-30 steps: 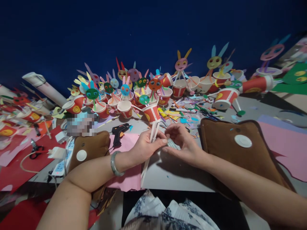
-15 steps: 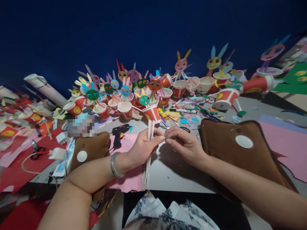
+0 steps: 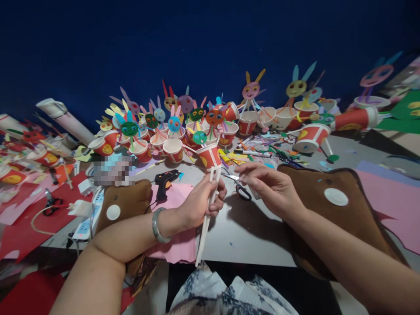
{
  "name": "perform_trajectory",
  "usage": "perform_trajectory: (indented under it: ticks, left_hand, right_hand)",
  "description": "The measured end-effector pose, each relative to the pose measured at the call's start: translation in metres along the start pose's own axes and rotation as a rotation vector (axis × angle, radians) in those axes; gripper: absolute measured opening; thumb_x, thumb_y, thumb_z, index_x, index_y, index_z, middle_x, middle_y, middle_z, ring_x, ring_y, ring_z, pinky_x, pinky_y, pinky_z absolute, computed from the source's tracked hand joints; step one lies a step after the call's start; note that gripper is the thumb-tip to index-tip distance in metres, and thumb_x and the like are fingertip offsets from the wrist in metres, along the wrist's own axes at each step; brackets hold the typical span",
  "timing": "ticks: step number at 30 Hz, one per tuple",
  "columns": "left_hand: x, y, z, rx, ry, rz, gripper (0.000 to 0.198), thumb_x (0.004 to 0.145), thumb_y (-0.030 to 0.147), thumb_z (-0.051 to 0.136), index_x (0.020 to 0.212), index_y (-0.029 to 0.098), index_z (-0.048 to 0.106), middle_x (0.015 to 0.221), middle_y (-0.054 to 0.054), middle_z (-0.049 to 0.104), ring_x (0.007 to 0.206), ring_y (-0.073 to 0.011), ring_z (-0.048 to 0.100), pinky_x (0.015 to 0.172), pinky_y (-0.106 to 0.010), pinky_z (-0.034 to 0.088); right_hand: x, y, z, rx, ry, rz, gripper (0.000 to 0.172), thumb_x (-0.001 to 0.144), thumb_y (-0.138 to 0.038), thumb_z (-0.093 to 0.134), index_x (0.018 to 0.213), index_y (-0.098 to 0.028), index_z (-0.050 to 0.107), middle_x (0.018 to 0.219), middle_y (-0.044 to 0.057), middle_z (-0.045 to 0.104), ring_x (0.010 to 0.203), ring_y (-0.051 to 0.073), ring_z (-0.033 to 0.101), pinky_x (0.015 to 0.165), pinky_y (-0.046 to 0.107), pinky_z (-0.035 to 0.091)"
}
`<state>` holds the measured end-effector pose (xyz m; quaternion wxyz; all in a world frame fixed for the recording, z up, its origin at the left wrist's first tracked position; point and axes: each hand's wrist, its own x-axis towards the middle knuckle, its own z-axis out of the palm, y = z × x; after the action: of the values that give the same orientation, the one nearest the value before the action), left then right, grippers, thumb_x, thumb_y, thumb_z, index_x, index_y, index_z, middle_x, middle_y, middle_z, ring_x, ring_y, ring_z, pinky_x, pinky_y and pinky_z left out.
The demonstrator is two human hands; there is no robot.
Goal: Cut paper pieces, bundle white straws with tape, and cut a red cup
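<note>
My left hand [image 3: 205, 197] is closed around a few thin white sticks [image 3: 204, 238], which stick out above the fist and slant down toward the table's front edge. To its right, my right hand [image 3: 269, 183] hovers over the table with loosely bent fingers apart, and no held thing shows clearly in it. Just below and left of those fingers lie black-handled scissors [image 3: 243, 192], blades pointing back left. Beyond the left fist a red and white paper cup [image 3: 210, 156] stands tilted, with a green paper rabbit face [image 3: 199, 138] above it.
A black glue gun [image 3: 164, 181] lies by pink paper [image 3: 177, 197]. Brown cushions [image 3: 328, 218] flank the work area. Many cups with paper rabbit faces line the back, markers [image 3: 251, 153] and scraps before them. A power strip [image 3: 85, 225] with cables is at left.
My right hand has parted from the left and moved right, fingers loosening. My left hand has lowered slightly and wrapped round the sticks, which now slant more. The scissors are more exposed.
</note>
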<state>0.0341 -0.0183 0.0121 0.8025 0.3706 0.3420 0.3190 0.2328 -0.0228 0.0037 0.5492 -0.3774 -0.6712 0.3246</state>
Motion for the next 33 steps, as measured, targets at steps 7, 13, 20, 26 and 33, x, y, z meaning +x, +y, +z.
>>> perform_trajectory:
  ticks: [7, 13, 20, 26, 33]
  left_hand:
    - [-0.003, -0.007, 0.001, 0.042, -0.082, -0.02, 0.031, 0.086, 0.046, 0.061, 0.094, 0.017, 0.053, 0.076, 0.004, 0.048, 0.046, -0.0015, 0.036, 0.04, -0.013, 0.022]
    - [-0.006, -0.005, 0.004, 0.12, -0.139, -0.002, 0.036, 0.087, 0.052, 0.058, 0.088, 0.017, 0.05, 0.069, 0.004, 0.048, 0.046, -0.0028, 0.036, 0.041, -0.014, 0.024]
    - [-0.003, -0.01, -0.001, 0.11, -0.163, -0.061, 0.029, 0.091, 0.05, 0.053, 0.096, 0.022, 0.046, 0.061, 0.008, 0.041, 0.04, -0.0038, 0.031, 0.038, -0.015, 0.023]
    - [-0.003, -0.009, 0.003, 0.071, -0.054, -0.132, 0.021, 0.091, 0.043, 0.047, 0.093, 0.024, 0.042, 0.061, 0.01, 0.035, 0.038, -0.0023, 0.022, 0.038, -0.013, 0.012]
    - [-0.004, -0.013, -0.001, 0.149, -0.055, 0.097, 0.021, 0.092, 0.043, 0.051, 0.1, 0.023, 0.048, 0.071, 0.006, 0.044, 0.046, -0.0032, 0.032, 0.041, -0.015, 0.02]
  right_hand:
    - [0.003, -0.01, -0.006, -0.033, -0.29, -0.062, 0.021, 0.09, -0.036, 0.064, 0.074, -0.023, 0.066, 0.103, 0.011, 0.074, 0.132, 0.03, 0.054, 0.097, 0.046, 0.051]
    - [0.001, -0.009, -0.005, -0.072, -0.431, -0.145, 0.013, 0.091, -0.025, 0.062, 0.08, -0.022, 0.068, 0.112, 0.013, 0.073, 0.134, 0.027, 0.053, 0.099, 0.041, 0.05]
    - [-0.001, -0.011, -0.004, -0.146, -0.431, -0.144, 0.012, 0.09, -0.024, 0.063, 0.079, -0.02, 0.068, 0.143, 0.014, 0.057, 0.127, 0.025, 0.059, 0.098, 0.038, 0.052]
    - [-0.003, -0.009, -0.002, -0.137, -0.452, -0.123, 0.01, 0.089, -0.021, 0.063, 0.079, -0.021, 0.066, 0.148, 0.015, 0.051, 0.125, 0.026, 0.061, 0.097, 0.04, 0.052]
    - [0.0, -0.008, -0.003, -0.156, -0.462, -0.148, 0.011, 0.089, -0.02, 0.063, 0.078, -0.02, 0.066, 0.142, 0.016, 0.057, 0.137, 0.027, 0.049, 0.102, 0.039, 0.049]
